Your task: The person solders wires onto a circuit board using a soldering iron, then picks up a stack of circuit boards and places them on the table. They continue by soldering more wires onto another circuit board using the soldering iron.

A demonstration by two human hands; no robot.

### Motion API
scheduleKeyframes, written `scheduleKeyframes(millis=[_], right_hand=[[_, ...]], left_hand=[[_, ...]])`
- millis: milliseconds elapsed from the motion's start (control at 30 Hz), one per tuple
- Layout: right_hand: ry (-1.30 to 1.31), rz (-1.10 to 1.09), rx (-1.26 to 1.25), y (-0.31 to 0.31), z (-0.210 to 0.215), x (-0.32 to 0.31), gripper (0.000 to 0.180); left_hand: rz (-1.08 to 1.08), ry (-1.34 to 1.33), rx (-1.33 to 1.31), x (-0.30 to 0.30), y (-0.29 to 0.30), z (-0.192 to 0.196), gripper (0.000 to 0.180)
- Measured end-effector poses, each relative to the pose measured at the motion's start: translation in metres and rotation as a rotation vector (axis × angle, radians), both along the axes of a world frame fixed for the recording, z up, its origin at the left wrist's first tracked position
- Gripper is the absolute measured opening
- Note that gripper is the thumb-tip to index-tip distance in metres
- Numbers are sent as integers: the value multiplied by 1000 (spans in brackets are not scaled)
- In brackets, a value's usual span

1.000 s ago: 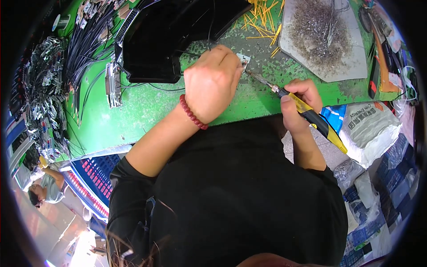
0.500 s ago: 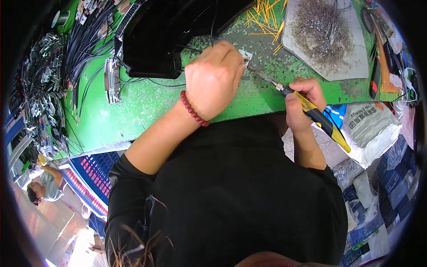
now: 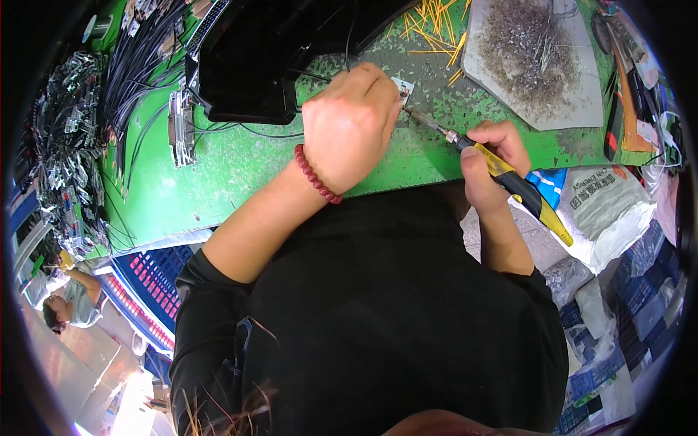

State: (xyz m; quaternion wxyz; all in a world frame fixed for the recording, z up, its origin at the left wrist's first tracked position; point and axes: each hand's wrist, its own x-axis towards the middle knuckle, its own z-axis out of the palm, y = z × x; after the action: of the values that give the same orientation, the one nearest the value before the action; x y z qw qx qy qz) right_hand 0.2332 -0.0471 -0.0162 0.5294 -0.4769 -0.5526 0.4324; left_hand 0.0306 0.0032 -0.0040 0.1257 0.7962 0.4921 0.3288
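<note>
**Head view: two hands at work with a soldering iron on a green table**

Head camera looking down, we see our two bare hands over a green table (image 3: 240,174). Our left hand (image 3: 352,123), with a red bead bracelet (image 3: 318,175) at the wrist, is curled closed, knuckles up, its fingertips pinching a small pale part (image 3: 402,86) against the table; the part mostly hides under the fingers. Our right hand (image 3: 491,152) is wrapped shut around the yellow and black handle of a soldering iron (image 3: 509,174). The iron slants up and to the left, and its thin metal tip reaches the small part just beside our left fingertips. The two hands sit near each other, not touching.

Behind our left hand lies a black tray (image 3: 254,65), tilted, with thin black wires running from it. Bundles of black cables (image 3: 131,80) spread across the table's left side. At upper right we see a grey board (image 3: 531,65) heaped with metal scraps, and yellow sticks (image 3: 436,22) scattered next to it. A white sack (image 3: 611,211) sits below the table edge on the right. Another person (image 3: 69,298) shows at far lower left.
</note>
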Motion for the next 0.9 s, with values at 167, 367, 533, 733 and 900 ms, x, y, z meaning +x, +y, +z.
scheduleKeyframes(millis=[167, 367, 533, 733, 900], right_hand=[[100, -112, 109, -1, -9, 0, 22], [95, -184, 26, -2, -6, -3, 21], [118, -118, 16, 7, 4, -13, 51], [-81, 27, 24, 9, 1, -12, 25], [-175, 100, 174, 21, 2, -12, 25]], left_hand=[[-5, -10, 7, 0, 2, 0, 12], [-10, 17, 11, 1, 0, 3, 12], [-18, 53, -28, 2, -1, 6, 10], [-63, 23, -79, -3, 2, 8, 8], [-96, -56, -251, -13, 8, 24, 7]])
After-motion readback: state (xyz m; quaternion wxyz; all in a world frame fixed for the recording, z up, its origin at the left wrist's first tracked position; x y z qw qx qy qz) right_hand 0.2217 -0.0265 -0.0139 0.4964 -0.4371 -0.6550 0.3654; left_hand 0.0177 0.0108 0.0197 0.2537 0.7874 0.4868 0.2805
